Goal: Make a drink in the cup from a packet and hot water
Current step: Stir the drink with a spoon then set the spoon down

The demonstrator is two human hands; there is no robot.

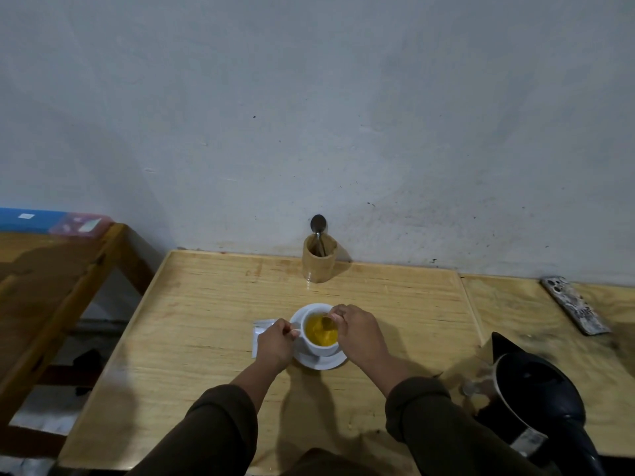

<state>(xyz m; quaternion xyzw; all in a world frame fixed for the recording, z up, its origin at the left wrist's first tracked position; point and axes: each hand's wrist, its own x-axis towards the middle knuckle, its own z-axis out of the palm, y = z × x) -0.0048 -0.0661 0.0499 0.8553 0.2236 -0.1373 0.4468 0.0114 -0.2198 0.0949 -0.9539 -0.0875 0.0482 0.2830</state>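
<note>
A white cup [319, 348] stands on a white saucer [324, 363] in the middle of the wooden table. It holds yellow liquid [318, 333] with a tea bag [329, 324] dipped in it. My left hand [275, 345] pinches the cup's handle. My right hand [360, 333] is above the cup's right rim, its fingertips closed on the top of the tea bag. A white packet wrapper [262, 329] lies flat left of the saucer, partly under my left hand. A black kettle [536, 396] stands at the right.
A wooden holder [319, 261] with a spoon [318, 225] stands by the wall behind the cup. A dark phone-like slab [575, 305] lies at the far right. A second wooden table [51, 269] with a blue box [31, 218] is to the left.
</note>
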